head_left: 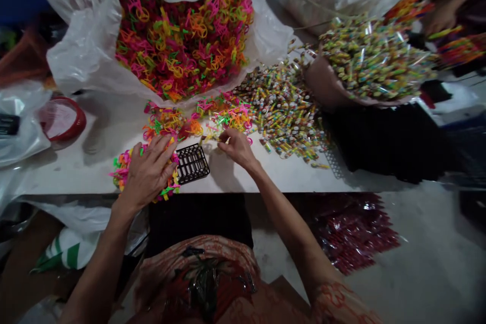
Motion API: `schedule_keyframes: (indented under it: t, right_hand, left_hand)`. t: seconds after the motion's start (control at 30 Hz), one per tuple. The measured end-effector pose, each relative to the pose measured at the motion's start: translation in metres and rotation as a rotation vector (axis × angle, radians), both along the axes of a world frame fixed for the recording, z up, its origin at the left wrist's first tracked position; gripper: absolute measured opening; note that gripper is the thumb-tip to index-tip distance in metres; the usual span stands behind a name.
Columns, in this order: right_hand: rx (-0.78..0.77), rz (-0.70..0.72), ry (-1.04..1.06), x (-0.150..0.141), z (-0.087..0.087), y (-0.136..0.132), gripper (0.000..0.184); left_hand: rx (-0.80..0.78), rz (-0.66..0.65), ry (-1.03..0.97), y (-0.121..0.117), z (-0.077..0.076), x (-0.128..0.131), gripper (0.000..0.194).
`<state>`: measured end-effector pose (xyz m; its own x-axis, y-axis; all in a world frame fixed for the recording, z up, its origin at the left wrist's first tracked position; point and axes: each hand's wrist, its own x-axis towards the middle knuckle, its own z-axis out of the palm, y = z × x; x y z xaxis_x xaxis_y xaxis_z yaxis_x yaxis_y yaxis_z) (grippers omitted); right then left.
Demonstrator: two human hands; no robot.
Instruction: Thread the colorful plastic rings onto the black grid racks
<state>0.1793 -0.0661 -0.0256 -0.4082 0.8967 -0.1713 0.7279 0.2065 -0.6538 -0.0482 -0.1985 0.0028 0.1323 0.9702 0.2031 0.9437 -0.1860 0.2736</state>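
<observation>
My left hand (pixel 152 168) lies flat with its fingers stretched over a row of small bright plastic pieces (pixel 122 168) at the table's front edge. Touching that row on its right is a black slotted plastic rack (pixel 193 163), its bare slots showing. My right hand (pixel 236 148) is just right of the rack, thumb and fingers pinched together. Pale yellow bits lie by its fingertips, but what the pinch holds is too small to make out. Behind both hands are loose heaps of pink, orange, yellow and green plastic pieces (pixel 167 120).
A large clear plastic bag (pixel 87 68) holds many more coloured pieces. Small printed tubes (pixel 284 106) spread across the table at right, beside a heaped basin (pixel 322 81). A red round container (pixel 78 121) stands left. Another person's hand (pixel 446 15) is at far right.
</observation>
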Motion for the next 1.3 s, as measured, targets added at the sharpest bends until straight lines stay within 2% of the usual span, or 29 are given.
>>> schedule_keyframes:
  t: [0.1,0.2,0.33,0.4,0.47,0.53,0.6,0.7,0.77,0.83,0.93,1.0,1.17,1.3]
  right_hand:
    - [-0.150,-0.093,0.251,-0.004,-0.019,-0.009,0.016]
    - [-0.189,-0.196,0.397,-0.008,-0.031,-0.013,0.015]
    - [-0.129,-0.276,0.497,-0.003,-0.035,-0.015,0.018]
    - [-0.101,-0.256,0.439,0.004,-0.034,-0.018,0.020]
    - [-0.051,-0.211,0.280,0.011,-0.032,-0.022,0.018]
    - [-0.002,-0.159,0.096,0.015,-0.030,-0.027,0.015]
    - [0.038,-0.121,-0.053,0.014,-0.028,-0.030,0.016]
    - [0.147,-0.116,-0.162,0.004,-0.022,-0.032,0.021]
    - [0.231,-0.119,-0.108,-0.008,-0.015,-0.033,0.023]
    - [0.257,-0.062,0.053,-0.023,-0.005,-0.038,0.022]
    - [0.249,0.111,0.315,-0.049,0.009,-0.048,0.020]
    - [0.271,0.209,0.401,-0.063,0.016,-0.055,0.020]
    - [0.303,0.309,0.384,-0.082,0.018,-0.059,0.021]
    - [0.341,0.320,0.313,-0.087,0.018,-0.057,0.019]
  left_hand:
    - [-0.079,-0.045,0.004,0.001,-0.003,0.005,0.043]
    - [-0.065,-0.002,-0.086,-0.003,-0.002,0.001,0.044]
    - [0.279,0.249,-0.457,-0.011,0.009,-0.016,0.046]
    - [0.435,0.385,-0.652,-0.016,0.015,-0.027,0.044]
    - [0.475,0.467,-0.686,-0.021,0.018,-0.037,0.036]
    - [0.435,0.456,-0.594,-0.025,0.018,-0.044,0.030]
    - [0.350,0.387,-0.490,-0.029,0.013,-0.048,0.026]
    - [0.202,0.257,-0.357,-0.030,0.002,-0.049,0.024]
    - [0.117,0.199,-0.287,-0.028,-0.004,-0.049,0.026]
    - [0.070,0.159,-0.264,-0.025,-0.006,-0.050,0.029]
    - [0.116,0.133,-0.317,-0.025,-0.004,-0.053,0.025]
    - [0.183,0.148,-0.401,-0.028,0.000,-0.056,0.021]
    - [0.250,0.222,-0.531,-0.039,0.001,-0.062,0.017]
    - [0.254,0.197,-0.457,-0.036,-0.008,-0.060,0.017]
